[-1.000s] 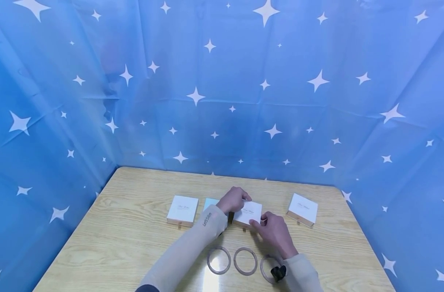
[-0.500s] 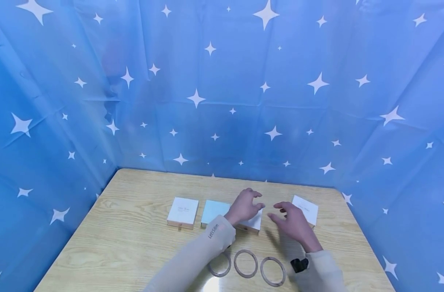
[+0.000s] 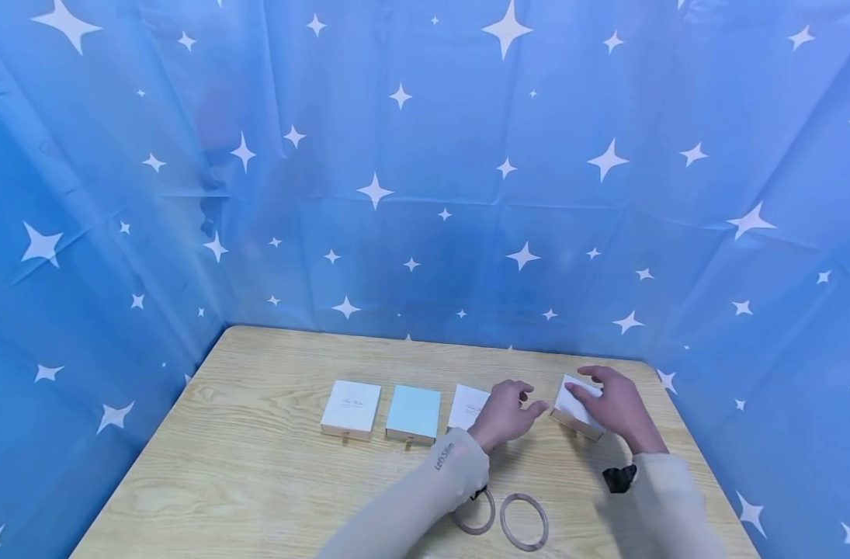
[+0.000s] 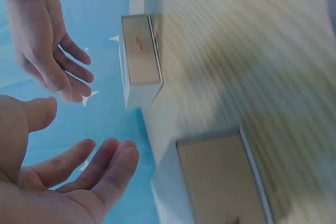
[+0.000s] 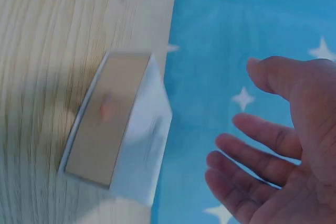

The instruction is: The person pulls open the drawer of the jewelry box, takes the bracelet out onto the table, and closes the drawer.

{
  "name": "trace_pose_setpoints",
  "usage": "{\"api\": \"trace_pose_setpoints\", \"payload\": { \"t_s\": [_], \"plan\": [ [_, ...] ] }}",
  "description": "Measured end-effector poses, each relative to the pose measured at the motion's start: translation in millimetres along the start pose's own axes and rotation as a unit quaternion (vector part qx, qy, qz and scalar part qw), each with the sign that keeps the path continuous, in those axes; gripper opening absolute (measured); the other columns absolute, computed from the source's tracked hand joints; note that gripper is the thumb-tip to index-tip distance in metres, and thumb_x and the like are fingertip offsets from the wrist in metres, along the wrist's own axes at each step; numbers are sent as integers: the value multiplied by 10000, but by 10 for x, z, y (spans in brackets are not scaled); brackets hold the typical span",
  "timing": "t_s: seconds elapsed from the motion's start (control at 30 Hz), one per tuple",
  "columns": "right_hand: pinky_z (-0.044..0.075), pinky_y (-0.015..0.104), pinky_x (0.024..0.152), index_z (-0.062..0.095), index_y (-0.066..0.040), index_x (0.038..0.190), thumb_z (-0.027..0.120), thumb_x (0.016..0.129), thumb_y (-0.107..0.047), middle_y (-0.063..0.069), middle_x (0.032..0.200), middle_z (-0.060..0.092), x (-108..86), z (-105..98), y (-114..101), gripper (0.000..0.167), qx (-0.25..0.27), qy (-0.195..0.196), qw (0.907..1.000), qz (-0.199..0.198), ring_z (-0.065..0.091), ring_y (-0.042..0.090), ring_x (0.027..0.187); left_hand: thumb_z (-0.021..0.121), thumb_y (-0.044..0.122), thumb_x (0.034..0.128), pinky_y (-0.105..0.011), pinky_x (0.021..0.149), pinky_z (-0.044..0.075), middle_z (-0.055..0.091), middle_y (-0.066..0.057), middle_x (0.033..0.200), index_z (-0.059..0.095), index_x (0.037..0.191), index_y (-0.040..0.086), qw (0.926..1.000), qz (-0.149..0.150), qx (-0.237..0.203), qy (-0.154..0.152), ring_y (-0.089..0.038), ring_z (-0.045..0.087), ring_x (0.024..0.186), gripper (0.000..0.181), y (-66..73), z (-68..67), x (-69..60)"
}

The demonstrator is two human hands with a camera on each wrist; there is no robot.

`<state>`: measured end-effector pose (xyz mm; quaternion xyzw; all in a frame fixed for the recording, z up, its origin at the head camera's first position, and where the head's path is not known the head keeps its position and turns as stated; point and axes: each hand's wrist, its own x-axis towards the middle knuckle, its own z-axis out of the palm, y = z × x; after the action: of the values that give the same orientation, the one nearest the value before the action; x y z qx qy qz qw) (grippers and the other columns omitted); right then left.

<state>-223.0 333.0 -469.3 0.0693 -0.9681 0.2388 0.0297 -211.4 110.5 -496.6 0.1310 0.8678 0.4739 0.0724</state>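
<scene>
My right hand (image 3: 616, 407) hovers over the rightmost white drawer box (image 3: 577, 419), fingers spread and loosely bent, covering part of its lid. In the right wrist view, a gap separates that hand from the box, whose beige front carries a small pull tab (image 5: 106, 109). My left hand (image 3: 507, 413) is in the air between this box and another white box (image 3: 465, 405), which it partly hides. The left wrist view has its thumb and fingers (image 4: 113, 174) apart with nothing between them. A light-blue box (image 3: 414, 410) and a further white box (image 3: 351, 405) stand to the left.
Near the front lie two visible ring-shaped bangles, one whole (image 3: 525, 548) and one (image 3: 475, 532) partly behind the left sleeve (image 3: 425, 493). The wooden table (image 3: 257, 466) ends at a blue starry curtain (image 3: 425, 155) behind and at the sides.
Both hands have left the third box from the left and moved right, the right hand to above the rightmost box. The left forearm now covers the leftmost bangle and uncovers the light-blue box.
</scene>
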Motion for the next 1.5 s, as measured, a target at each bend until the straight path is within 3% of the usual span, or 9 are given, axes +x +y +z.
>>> {"api": "trace_pose_setpoints", "payload": {
  "t_s": [0.2,0.33,0.43,0.53,0.67,0.83,0.93,1.17,1.5],
  "plan": [
    [477,668,967,494,54,1465,518,1032,-553,360,1492,455,77,-48,222,746,0,-418,9985,345,493,569,1292,672,428,985,-286,759,547,702,-31,1068,661,1341,85,9969,-534,-586,21,-98,644,872,495,77,161,48],
    [504,646,944,480,63,1473,491,1046,-542,368,1463,483,116,-33,367,740,-20,-521,9976,466,514,562,1274,695,414,969,-303,738,546,687,-4,968,668,1323,85,9925,-923,-790,113,-92,620,801,484,123,285,93],
    [521,627,928,508,67,1449,519,1059,-444,367,1416,529,140,-15,461,643,13,-496,9977,467,538,546,1251,702,406,962,-333,770,568,696,-22,971,670,1309,82,9888,-1223,-825,214,-129,655,845,475,151,379,140],
    [543,590,900,561,67,1401,562,1052,-344,351,1353,586,157,4,536,540,88,-481,9975,500,583,516,1200,703,393,961,-379,855,585,710,-66,1083,673,1290,62,9862,-1424,-787,298,-203,694,987,468,174,458,188],
    [561,539,870,607,62,1355,597,1039,-313,322,1280,640,173,22,609,491,225,-605,9956,679,632,460,1128,708,367,961,-417,939,575,681,-107,1245,673,1278,32,9849,-1551,-684,357,-277,672,1151,463,211,527,229],
    [558,527,878,621,53,1339,609,1032,-295,306,1258,654,186,41,686,465,367,-727,9932,835,647,421,1095,705,343,964,-421,946,571,654,-106,1269,672,1275,50,9826,-1741,-519,396,-282,665,1156,429,233,591,284],
    [560,504,855,645,39,1313,608,1033,-266,289,1232,670,185,63,727,417,326,-687,9933,868,658,393,1065,721,328,953,-407,920,574,658,-96,1217,698,1219,67,9825,-1764,-416,429,-264,677,1099,373,223,632,334],
    [550,424,792,675,22,1270,618,1029,-240,269,1188,688,175,102,732,360,424,-520,9937,902,666,337,1004,782,205,887,-388,780,576,708,-33,961,749,928,105,9825,-1732,-382,577,-209,686,873,113,157,709,455],
    [529,398,805,665,11,1278,613,1031,-248,263,1203,677,124,109,728,362,505,-489,9911,1132,646,316,1012,834,150,831,-396,739,571,669,-15,865,726,861,104,9814,-1759,-560,521,-202,658,800,121,141,700,524]
  ]
}}
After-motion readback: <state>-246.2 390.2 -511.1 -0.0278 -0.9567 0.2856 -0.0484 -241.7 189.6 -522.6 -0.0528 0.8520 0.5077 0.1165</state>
